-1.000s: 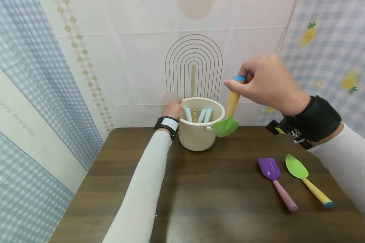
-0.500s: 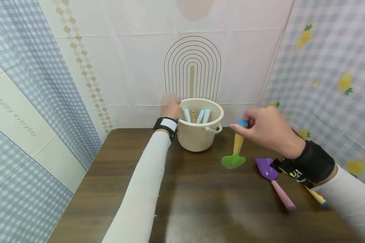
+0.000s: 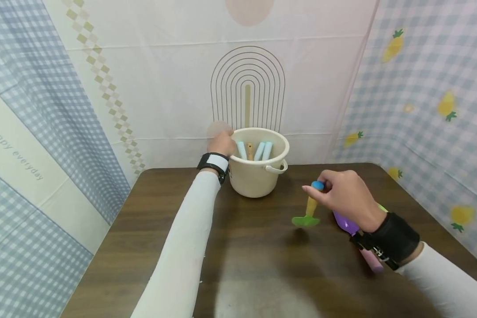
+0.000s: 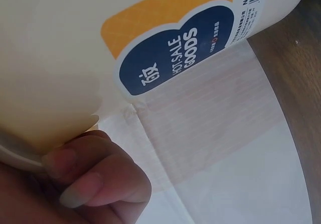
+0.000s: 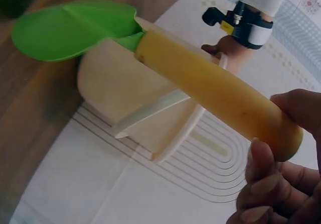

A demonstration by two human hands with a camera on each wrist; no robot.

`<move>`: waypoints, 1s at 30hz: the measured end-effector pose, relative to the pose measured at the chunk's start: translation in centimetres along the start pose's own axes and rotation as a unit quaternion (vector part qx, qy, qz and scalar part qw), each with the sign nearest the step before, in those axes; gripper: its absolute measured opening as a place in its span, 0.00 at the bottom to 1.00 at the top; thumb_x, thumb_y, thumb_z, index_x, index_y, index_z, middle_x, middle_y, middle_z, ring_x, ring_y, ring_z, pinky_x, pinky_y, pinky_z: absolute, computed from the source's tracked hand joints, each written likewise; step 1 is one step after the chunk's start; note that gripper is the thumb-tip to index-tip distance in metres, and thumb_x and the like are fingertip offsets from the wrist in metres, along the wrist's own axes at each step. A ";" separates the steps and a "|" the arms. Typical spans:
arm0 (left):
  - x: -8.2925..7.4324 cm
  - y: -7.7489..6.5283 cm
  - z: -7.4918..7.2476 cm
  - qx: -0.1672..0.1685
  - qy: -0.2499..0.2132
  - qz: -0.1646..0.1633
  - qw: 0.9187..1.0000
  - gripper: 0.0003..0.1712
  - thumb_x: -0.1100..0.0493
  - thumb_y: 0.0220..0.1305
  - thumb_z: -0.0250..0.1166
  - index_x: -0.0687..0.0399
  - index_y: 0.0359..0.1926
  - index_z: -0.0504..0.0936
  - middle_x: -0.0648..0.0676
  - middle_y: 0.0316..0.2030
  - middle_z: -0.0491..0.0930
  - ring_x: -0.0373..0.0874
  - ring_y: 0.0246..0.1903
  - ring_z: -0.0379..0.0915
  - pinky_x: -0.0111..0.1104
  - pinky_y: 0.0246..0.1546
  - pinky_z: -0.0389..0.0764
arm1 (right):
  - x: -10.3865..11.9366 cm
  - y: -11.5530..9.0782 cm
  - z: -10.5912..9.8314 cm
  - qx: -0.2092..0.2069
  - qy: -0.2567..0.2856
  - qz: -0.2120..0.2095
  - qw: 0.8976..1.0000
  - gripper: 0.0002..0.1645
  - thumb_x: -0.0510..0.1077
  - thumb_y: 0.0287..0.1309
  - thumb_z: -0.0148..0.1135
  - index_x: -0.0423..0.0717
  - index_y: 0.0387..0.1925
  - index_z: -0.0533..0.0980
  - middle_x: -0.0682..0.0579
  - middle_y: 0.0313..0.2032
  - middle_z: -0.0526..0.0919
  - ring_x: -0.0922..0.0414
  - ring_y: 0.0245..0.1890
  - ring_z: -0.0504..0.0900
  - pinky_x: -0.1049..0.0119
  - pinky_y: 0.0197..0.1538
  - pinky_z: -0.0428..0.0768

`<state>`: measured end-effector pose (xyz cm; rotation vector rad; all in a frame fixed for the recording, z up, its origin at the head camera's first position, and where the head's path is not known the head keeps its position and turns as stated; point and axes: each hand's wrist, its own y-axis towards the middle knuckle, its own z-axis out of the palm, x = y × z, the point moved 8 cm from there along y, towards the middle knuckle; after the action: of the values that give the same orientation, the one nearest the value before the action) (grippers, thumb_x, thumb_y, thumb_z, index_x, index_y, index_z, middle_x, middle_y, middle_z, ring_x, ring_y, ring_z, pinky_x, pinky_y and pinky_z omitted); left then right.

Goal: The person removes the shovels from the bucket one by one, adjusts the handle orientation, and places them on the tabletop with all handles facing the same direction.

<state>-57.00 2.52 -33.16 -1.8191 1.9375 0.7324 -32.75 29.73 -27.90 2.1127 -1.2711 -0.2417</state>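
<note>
Pale printed cloth [image 3: 163, 88] spans the upper frame, flanked by blue-checked cloth at left and right. A dark wood-grain table [image 3: 155, 247] occupies the lower frame. A cream bucket [image 3: 252, 183] stands upright at center, containing light-blue handles [image 3: 267, 151] and one tan handle [image 3: 250, 151]. A purple shovel [image 3: 345, 223] lies at right, partly covered by the right wrist. The right hand [image 3: 347, 196], right of center, pinches a green trowel [image 3: 311, 206] by its handle end. The left hand [image 3: 221, 144] grips the bucket rim. The trowel is right of the bucket, just above the table; its long axis is near-vertical, blade downward, blue cap upward, leaning slightly right.
</note>
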 end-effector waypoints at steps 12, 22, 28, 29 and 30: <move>0.0 0.4 0.0 -0.001 -0.001 0.000 1.000 0.31 0.64 0.72 0.51 0.52 0.75 0.71 0.59 0.65 0.80 0.54 0.56 0.80 0.46 0.57 0.83 | 0.4 -2.7 -0.3 -0.020 -0.018 -0.009 1.000 0.19 0.48 0.49 0.81 0.52 0.23 0.74 0.65 0.15 0.67 0.72 0.16 0.60 0.73 0.22 0.62; 0.2 0.8 0.0 -0.001 -0.002 0.001 1.000 0.32 0.64 0.72 0.51 0.51 0.76 0.70 0.59 0.67 0.78 0.55 0.58 0.79 0.46 0.59 0.82 | 0.7 -4.7 0.9 0.075 -0.034 0.055 0.995 0.22 0.50 0.55 0.78 0.52 0.22 0.70 0.62 0.14 0.60 0.66 0.15 0.58 0.72 0.22 0.56; 0.2 0.9 0.0 -0.003 0.006 0.006 1.000 0.33 0.65 0.71 0.51 0.51 0.76 0.70 0.59 0.68 0.77 0.55 0.54 0.81 0.43 0.52 0.84 | 0.5 -6.1 2.3 0.158 -0.018 0.112 0.981 0.21 0.50 0.60 0.74 0.48 0.26 0.70 0.59 0.15 0.59 0.63 0.15 0.60 0.70 0.22 0.56; 0.2 0.9 0.0 -0.003 0.005 0.007 1.000 0.33 0.64 0.71 0.51 0.51 0.76 0.70 0.59 0.68 0.77 0.55 0.54 0.81 0.43 0.52 0.84 | 0.5 -6.3 2.6 0.163 -0.018 0.111 0.980 0.20 0.50 0.60 0.74 0.47 0.27 0.71 0.59 0.15 0.60 0.63 0.15 0.61 0.70 0.22 0.56; 0.2 0.9 0.0 -0.003 0.006 0.007 1.000 0.33 0.64 0.71 0.51 0.51 0.76 0.70 0.59 0.68 0.78 0.55 0.55 0.81 0.43 0.52 0.84 | 0.6 -6.5 2.8 0.169 -0.018 0.110 0.979 0.18 0.49 0.59 0.74 0.46 0.29 0.72 0.58 0.15 0.62 0.63 0.14 0.61 0.70 0.21 0.57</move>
<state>-57.94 2.38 -33.16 -1.8181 1.9603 0.7342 -29.08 30.05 -33.99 2.2259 -1.6487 0.0362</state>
